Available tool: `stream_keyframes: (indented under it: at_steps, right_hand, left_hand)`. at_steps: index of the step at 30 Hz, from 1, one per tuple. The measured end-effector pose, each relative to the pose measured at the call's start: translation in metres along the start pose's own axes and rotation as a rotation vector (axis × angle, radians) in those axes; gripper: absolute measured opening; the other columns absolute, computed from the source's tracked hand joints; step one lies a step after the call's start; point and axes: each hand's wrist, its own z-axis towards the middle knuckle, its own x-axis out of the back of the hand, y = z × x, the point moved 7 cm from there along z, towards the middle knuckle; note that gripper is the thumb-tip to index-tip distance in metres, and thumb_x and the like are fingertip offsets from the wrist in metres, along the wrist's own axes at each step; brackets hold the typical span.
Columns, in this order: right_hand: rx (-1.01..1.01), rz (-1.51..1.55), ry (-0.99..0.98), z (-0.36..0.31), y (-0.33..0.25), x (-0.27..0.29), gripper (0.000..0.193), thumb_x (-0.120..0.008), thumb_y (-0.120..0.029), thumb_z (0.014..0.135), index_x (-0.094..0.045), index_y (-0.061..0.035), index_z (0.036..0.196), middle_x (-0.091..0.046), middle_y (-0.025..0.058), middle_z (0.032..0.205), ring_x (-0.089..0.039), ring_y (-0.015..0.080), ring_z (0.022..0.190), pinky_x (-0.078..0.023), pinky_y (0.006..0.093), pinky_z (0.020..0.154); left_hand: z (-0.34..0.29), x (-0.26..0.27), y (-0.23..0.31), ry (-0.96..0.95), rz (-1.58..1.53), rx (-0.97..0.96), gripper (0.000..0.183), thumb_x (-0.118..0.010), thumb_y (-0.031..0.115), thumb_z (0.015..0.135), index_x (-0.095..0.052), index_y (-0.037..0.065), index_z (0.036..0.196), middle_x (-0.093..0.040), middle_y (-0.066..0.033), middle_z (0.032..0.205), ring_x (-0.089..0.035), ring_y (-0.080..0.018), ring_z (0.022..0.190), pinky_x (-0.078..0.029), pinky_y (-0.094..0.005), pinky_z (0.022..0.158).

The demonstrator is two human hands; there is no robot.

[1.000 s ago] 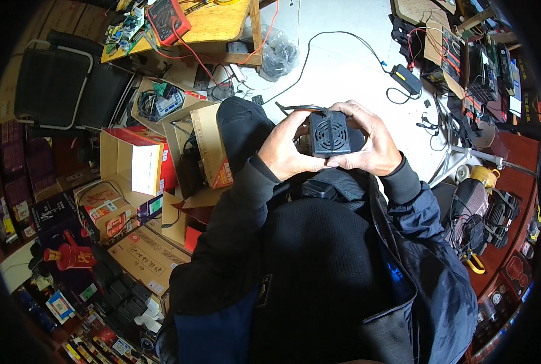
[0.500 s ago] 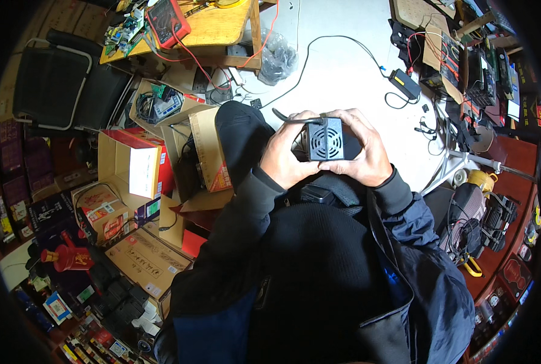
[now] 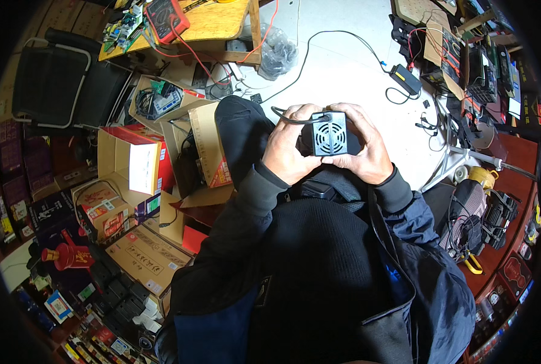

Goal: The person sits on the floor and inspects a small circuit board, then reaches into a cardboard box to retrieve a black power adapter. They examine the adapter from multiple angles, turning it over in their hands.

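I hold a small black box with a round fan grille (image 3: 329,134) in front of my chest, grille facing up at me. My left hand (image 3: 287,151) grips its left side and my right hand (image 3: 366,148) wraps its right side. A black cable (image 3: 285,118) leaves the box at its top left and loops over my left hand. My knee in dark trousers (image 3: 237,130) lies just left of the hands.
Open cardboard boxes (image 3: 191,158) crowd the floor at left, with a black chair (image 3: 58,85) and a wooden bench holding a red multimeter (image 3: 167,18) beyond. A black power adapter (image 3: 404,79) with cables lies on the white floor. Tools and gear fill the right side.
Both hands have tilted the black box so its fan grille faces me more squarely, and it has shifted slightly lower. The grip is unchanged.
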Motion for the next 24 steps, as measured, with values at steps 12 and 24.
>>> stream_keyframes:
  at_steps: [12,24]
  right_hand:
    - [-0.711,1.154,-0.016,-0.018,0.032,-0.033,0.071,-0.057,-0.037,0.108,-0.03,0.0006,0.162,-0.068,0.0178,0.125,-0.077,0.0267,0.086,-0.069,0.0368,0.072]
    - [-0.518,0.587,-0.091,-0.008,0.031,-0.034,0.097,-0.067,-0.017,0.09,-0.016,-0.009,0.171,-0.062,0.0149,0.121,-0.062,0.0251,0.12,-0.047,0.0391,0.105]
  left_hand:
    - [-0.009,-0.001,0.015,0.043,0.185,-0.287,0.068,-0.083,0.002,0.074,-0.059,0.009,0.137,-0.059,-0.0169,0.144,-0.053,-0.0423,0.139,-0.043,-0.0521,0.116]
    - [-0.04,-0.045,-0.064,-0.101,-1.493,0.555,0.075,-0.056,0.046,0.107,-0.032,0.001,0.162,-0.053,-0.0208,0.153,-0.058,-0.0304,0.137,-0.049,-0.0455,0.113]
